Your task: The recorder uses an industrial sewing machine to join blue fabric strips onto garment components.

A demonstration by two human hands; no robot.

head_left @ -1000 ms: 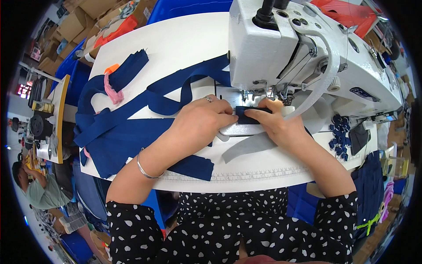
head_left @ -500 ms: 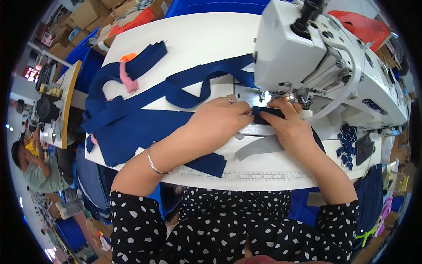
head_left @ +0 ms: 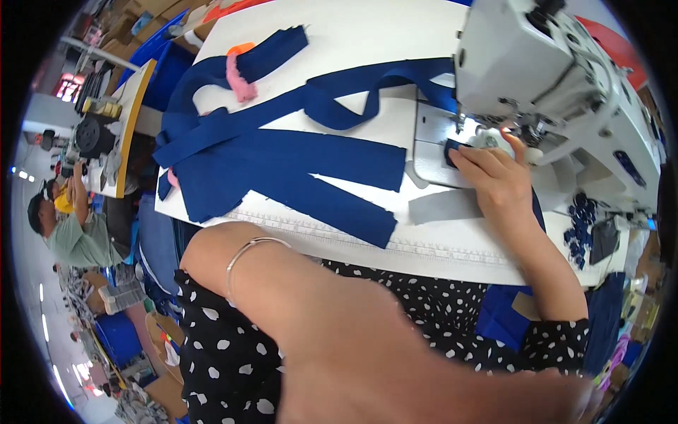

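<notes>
My right hand (head_left: pixel 498 177) is at the sewing machine (head_left: pixel 515 67), its fingertips pressed on the end of a small dark blue fabric strip (head_left: pixel 450 154) on the metal plate (head_left: pixel 432 150). Most of that strip lies hidden beneath the hand; a dark edge comes out beyond the wrist. My left hand (head_left: pixel 438 360) is raised close to the camera, off the table's front edge. It is large and blurred, and its fingers cannot be made out. A bracelet (head_left: pixel 233 272) circles that forearm. Near the right hand lies a grey strip (head_left: pixel 445 207).
Long blue fabric pieces (head_left: pixel 282 159) spread over the left of the white table (head_left: pixel 367 32), with a pink scrap (head_left: pixel 240 81) on top. A measuring tape (head_left: pixel 318 230) runs along the front edge. Small blue pieces (head_left: pixel 581 226) are heaped at right. Another person (head_left: pixel 81 237) sits at far left.
My left hand has left the fabric at the needle and swung up toward the camera. The right hand remains on the strip. The whole view has shifted, moving the table left and up.
</notes>
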